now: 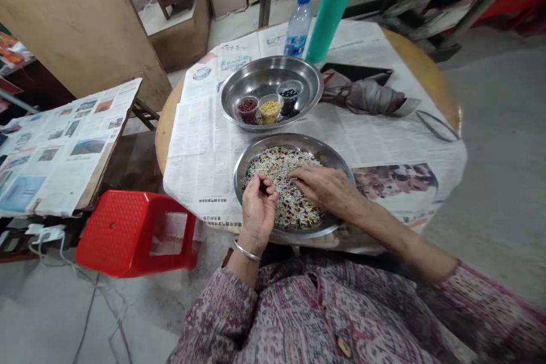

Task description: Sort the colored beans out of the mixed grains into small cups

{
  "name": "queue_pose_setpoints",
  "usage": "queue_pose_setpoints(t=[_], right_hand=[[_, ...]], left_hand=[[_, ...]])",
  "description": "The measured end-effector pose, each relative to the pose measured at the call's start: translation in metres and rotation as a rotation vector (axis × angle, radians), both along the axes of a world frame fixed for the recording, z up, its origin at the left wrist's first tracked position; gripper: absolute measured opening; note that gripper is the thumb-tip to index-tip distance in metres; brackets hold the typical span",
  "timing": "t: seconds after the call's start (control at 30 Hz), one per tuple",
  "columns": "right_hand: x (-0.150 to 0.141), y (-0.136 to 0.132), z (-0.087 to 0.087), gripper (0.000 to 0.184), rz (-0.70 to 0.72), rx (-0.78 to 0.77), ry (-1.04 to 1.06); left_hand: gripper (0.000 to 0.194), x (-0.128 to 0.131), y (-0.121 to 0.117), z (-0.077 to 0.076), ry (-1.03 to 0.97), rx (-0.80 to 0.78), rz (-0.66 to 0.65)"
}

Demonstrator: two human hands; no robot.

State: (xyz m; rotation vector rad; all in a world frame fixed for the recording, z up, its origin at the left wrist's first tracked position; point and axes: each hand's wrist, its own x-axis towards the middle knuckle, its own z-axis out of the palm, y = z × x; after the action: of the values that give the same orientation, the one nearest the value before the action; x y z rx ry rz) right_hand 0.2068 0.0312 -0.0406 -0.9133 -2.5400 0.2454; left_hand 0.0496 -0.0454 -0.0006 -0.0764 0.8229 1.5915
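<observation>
A steel basin (241, 173) near the table's front edge holds a mix of white grains (285, 168) with red, yellow and dark beans scattered through it. Over its left side, my left hand (261, 205) is palm up with the fingers curled in; something dark shows between them, too small to name. My right hand (322, 187) reaches in from the right, its fingertips together at the surface of the mix. What they pinch, if anything, is hidden. Behind, a second steel basin (256, 77) holds clear cups of red beans (248, 107), yellow beans (270, 109) and black beans (289, 95).
Newspaper (196, 148) covers the round table. At the back stand a water bottle (298, 25) and a teal flask (335, 8). A folded grey umbrella (371, 96) lies to the right. On the left are a red stool (123, 233) and a newspaper-covered side table (63, 148).
</observation>
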Motion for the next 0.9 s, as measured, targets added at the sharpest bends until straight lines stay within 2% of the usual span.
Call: queue_pose_setpoints(t=[0.07,0.17,0.3,0.37,0.5,0.67,0.8,0.9], right_hand=[[0.003,0.001,0.002,0.020,-0.014,-0.054,0.099],[0.003,0.000,0.018,0.018,-0.067,-0.189,0.269],[-0.006,-0.008,0.046,0.018,-0.124,-0.367,0.450],[-0.011,-0.010,0.054,0.020,-0.136,-0.421,0.474],[-0.011,-0.005,0.050,0.021,-0.199,-0.420,0.470],[-0.007,0.000,0.038,0.020,-0.176,-0.456,0.415],[-0.009,-0.009,0.034,0.021,-0.168,-0.478,0.421],[-0.008,-0.021,0.032,0.020,-0.103,-0.551,0.379]], left_hand=[[0.021,0.000,0.000,-0.001,0.005,-0.003,-0.004],[0.021,0.002,0.000,-0.001,0.031,-0.021,-0.021],[0.024,0.004,0.000,-0.001,0.039,-0.036,-0.168],[0.025,0.003,0.000,-0.001,0.023,-0.027,-0.221],[0.021,0.002,0.000,-0.001,0.026,-0.070,-0.180],[0.022,0.001,0.002,0.000,0.025,-0.095,-0.121],[0.029,-0.001,0.004,0.002,-0.017,-0.101,-0.098],[0.033,-0.002,0.004,0.002,-0.017,-0.079,-0.090]])
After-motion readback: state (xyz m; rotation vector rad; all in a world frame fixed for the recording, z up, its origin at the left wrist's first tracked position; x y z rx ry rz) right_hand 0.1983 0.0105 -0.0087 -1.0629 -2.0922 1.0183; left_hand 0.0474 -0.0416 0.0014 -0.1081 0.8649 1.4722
